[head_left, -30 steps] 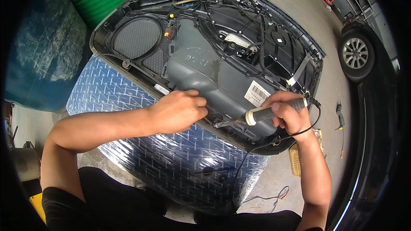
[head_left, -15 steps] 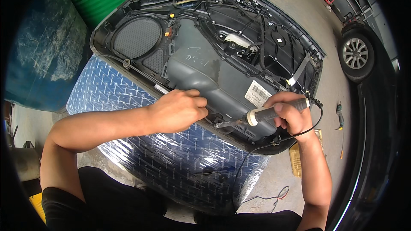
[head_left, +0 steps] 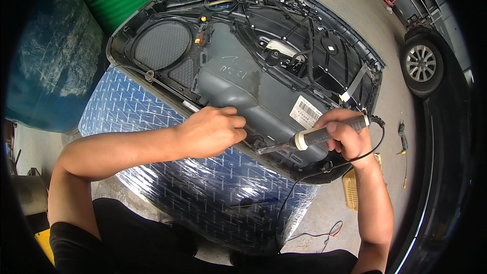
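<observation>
A car door panel (head_left: 231, 78) lies inner side up, showing dark plastic, clips, wiring and a round speaker grille (head_left: 162, 45). My right hand (head_left: 345, 134) is closed around the dark handle of a soldering iron (head_left: 317, 137) with a cream collar. Its flat tip points left and sits at the panel's near edge, close to my left hand; whether it touches the plastic is hard to see. My left hand (head_left: 213, 132) rests on that same edge with curled fingers. Anything in those fingers is hidden beneath the knuckles.
Under the panel is a support covered in blue printed wrap (head_left: 203, 182). The iron's black cord (head_left: 289, 193) runs down across it. A green drum (head_left: 127, 0) and a dark blue barrel (head_left: 56, 66) stand left. A screwdriver-like tool (head_left: 403, 137) lies right, beside a black car (head_left: 446, 137).
The soldering iron has shifted very slightly to the right, with its tip a touch nearer me. My left hand and the panel have stayed put.
</observation>
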Demonstrator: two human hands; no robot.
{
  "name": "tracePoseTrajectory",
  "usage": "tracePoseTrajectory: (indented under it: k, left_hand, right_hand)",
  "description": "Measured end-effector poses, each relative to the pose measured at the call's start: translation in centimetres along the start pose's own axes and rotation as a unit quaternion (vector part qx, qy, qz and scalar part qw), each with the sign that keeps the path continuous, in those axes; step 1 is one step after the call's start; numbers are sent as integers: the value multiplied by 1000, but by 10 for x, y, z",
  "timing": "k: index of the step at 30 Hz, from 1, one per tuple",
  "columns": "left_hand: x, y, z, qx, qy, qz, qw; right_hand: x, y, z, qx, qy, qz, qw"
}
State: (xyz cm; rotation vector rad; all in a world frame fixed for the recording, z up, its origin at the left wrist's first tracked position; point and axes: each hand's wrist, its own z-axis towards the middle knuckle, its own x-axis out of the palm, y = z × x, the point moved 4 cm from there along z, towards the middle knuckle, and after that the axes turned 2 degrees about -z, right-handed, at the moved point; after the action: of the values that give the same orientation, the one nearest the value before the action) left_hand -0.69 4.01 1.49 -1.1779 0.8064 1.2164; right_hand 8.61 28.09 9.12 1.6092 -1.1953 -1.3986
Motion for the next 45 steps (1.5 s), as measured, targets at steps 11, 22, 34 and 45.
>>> tracePoseTrajectory:
  k: [11, 22, 34, 45]
  left_hand:
    - [1, 0, -1, 9, -19, -3, 1000]
    - [3, -1, -3, 29, -30, 33, 999]
    - [-1, 0, 0, 17, -2, 9, 1000]
    - [0, 1, 0, 4, 10, 0, 1000]
  right_hand:
    - [-1, -7, 2, 13, -15, 13, 1000]
    - [0, -8, 2, 22, -25, 28, 999]
    - [5, -9, 4, 40, -52, 4, 998]
    - [6, -10, 5, 46, -56, 12, 997]
